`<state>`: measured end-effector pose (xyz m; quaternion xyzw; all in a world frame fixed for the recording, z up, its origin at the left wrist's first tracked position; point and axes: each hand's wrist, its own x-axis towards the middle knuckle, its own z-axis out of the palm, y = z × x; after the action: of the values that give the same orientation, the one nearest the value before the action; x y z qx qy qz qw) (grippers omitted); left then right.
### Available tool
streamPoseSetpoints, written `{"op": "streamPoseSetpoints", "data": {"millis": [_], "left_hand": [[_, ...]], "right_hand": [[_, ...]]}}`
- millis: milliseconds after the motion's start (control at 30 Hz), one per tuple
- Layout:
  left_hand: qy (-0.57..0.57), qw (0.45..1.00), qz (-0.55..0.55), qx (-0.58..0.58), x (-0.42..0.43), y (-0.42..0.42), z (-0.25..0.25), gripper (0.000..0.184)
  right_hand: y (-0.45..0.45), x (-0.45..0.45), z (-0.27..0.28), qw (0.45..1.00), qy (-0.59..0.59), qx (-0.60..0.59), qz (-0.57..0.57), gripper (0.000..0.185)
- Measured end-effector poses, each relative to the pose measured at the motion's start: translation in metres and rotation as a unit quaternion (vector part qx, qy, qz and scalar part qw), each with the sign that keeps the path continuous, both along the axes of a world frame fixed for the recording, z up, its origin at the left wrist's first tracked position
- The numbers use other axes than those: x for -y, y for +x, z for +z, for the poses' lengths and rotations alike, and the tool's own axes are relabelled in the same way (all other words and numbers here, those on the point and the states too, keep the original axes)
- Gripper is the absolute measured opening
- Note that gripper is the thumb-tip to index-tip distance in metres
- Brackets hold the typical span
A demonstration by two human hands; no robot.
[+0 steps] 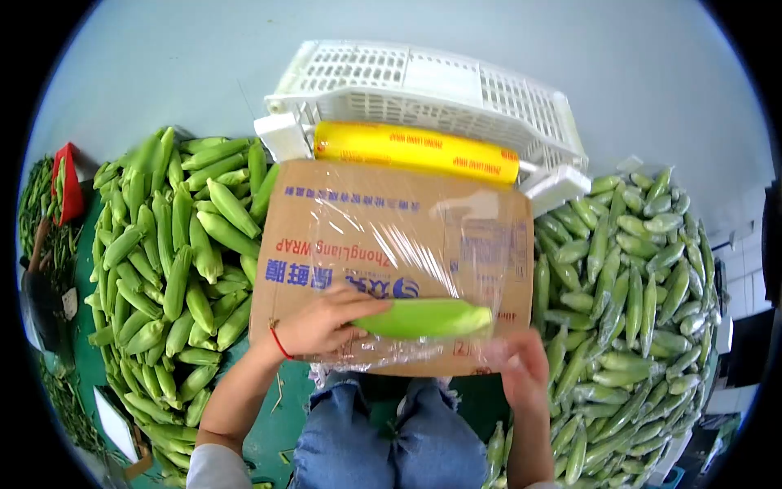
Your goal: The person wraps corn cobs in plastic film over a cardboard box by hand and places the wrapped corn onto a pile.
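Plain, pale blue-grey surface [204,65] fills the background, and a dark green floor [269,440] shows below, between the person's legs and the produce. On the right spreads a broad heap of green corn cobs wrapped in clear film [627,285]; on the left rises a heap of bare green corn cobs in their husks [171,244]. Between the two heaps sits a brown cardboard box printed in blue and red [326,220], its lettering upside down from this view. Just beyond its far edge stands a white, slotted plastic crate [444,73]. Blue denim jeans [350,440] cover the person's legs at the near edge of the box. Along the box's far side, in front of the crate, lies a long yellow roll with red lettering [415,151], between two white end blocks [281,134]. Clear, glossy plastic film [383,354] stretches over the box top and bunches near its front edge.

The left hand [338,322] grasps the left end of a single pale green corn cob [423,318], which lies crosswise over the film near the front of the box. The right hand [521,359] is blurred at the box's near right corner, beside the cob's other end; whether its fingers grip the film cannot be told. Around the left wrist runs a thin red cord bracelet [281,341].
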<state>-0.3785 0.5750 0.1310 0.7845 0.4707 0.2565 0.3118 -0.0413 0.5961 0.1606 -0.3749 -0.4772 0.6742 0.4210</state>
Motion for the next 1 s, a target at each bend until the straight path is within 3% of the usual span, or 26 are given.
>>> {"op": "streamPoseSetpoints", "data": {"millis": [33, 67, 100, 133, 167, 267, 333, 367, 400, 433, 467, 500, 533, 600, 667, 733, 767, 867, 933, 1000], "left_hand": [[-0.018, 1.0, 0.008, -0.018, 0.001, 0.002, 0.005, 0.058], [-0.029, 0.999, 0.023, -0.037, 0.002, 0.005, 0.008, 0.057], [-0.044, 0.994, 0.08, -0.062, 0.007, 0.012, 0.008, 0.06], [0.013, 0.985, 0.163, -0.055, 0.018, 0.022, 0.006, 0.061], [0.068, 0.966, 0.244, -0.049, 0.032, 0.033, 0.001, 0.063], [0.087, 0.938, 0.328, -0.063, 0.073, 0.031, -0.033, 0.046], [0.062, 0.951, 0.303, -0.03, 0.09, -0.01, -0.064, 0.03], [0.028, 0.917, 0.396, 0.029, 0.061, -0.013, -0.018, 0.016], [0.186, 0.905, 0.383, -0.008, 0.029, -0.029, -0.01, 0.016], [0.223, 0.897, 0.383, -0.013, -0.003, -0.028, 0.008, 0.012], [0.139, 0.937, 0.318, -0.02, -0.036, -0.033, 0.006, 0.012], [0.055, 0.966, 0.25, -0.025, -0.057, -0.032, 0.0, 0.014], [0.015, 0.969, 0.218, -0.118, -0.065, -0.016, 0.002, 0.019], [-0.064, 0.942, 0.146, -0.294, -0.076, 0.02, 0.011, 0.03], [-0.174, 0.936, 0.086, -0.294, -0.039, 0.036, 0.042, 0.05], [0.111, 0.951, 0.141, -0.252, 0.022, 0.055, 0.005, 0.062], [0.04, 0.955, 0.144, -0.257, 0.029, 0.058, 0.014, 0.07], [0.133, 0.926, 0.173, -0.309, -0.019, 0.037, -0.014, 0.077], [0.164, 0.92, 0.205, -0.289, -0.089, 0.006, -0.012, 0.079], [0.081, 0.963, 0.067, -0.248, -0.142, -0.014, -0.021, 0.082]], "right_hand": [[-0.017, -0.014, 0.001, 0.971, 0.174, 0.156, 0.042, 0.029], [-0.045, -0.036, 0.003, 0.885, 0.345, 0.3, 0.091, 0.035], [-0.065, -0.047, -0.013, 0.804, 0.441, 0.391, 0.08, 0.041], [-0.079, -0.056, -0.031, 0.705, 0.525, 0.472, 0.067, 0.048], [-0.086, -0.066, -0.035, 0.697, 0.532, 0.477, 0.065, 0.049], [-0.092, -0.076, -0.046, 0.69, 0.534, 0.484, 0.059, 0.049], [-0.094, -0.086, -0.048, 0.694, 0.546, 0.466, 0.058, 0.045], [-0.096, -0.089, -0.046, 0.693, 0.553, 0.459, 0.053, 0.043], [-0.099, -0.091, -0.043, 0.694, 0.56, 0.45, 0.05, 0.042], [-0.102, -0.092, -0.042, 0.694, 0.565, 0.444, 0.045, 0.04], [-0.104, -0.094, -0.045, 0.697, 0.572, 0.43, 0.042, 0.039], [-0.105, -0.098, -0.049, 0.698, 0.58, 0.418, 0.038, 0.039], [-0.105, -0.101, -0.05, 0.698, 0.589, 0.406, 0.033, 0.039], [-0.107, -0.097, -0.038, 0.73, 0.47, 0.488, 0.091, 0.036], [-0.105, -0.093, -0.024, 0.742, 0.365, 0.539, 0.157, 0.037], [-0.099, -0.08, -0.015, 0.736, 0.286, 0.56, 0.25, 0.038], [-0.099, -0.078, -0.015, 0.737, 0.342, 0.541, 0.219, 0.038], [-0.095, -0.071, -0.016, 0.716, 0.502, 0.468, 0.129, 0.047], [-0.107, -0.09, -0.023, 0.659, 0.595, 0.436, 0.15, 0.055], [-0.124, -0.12, -0.029, 0.609, 0.639, 0.446, 0.144, 0.055]]}}
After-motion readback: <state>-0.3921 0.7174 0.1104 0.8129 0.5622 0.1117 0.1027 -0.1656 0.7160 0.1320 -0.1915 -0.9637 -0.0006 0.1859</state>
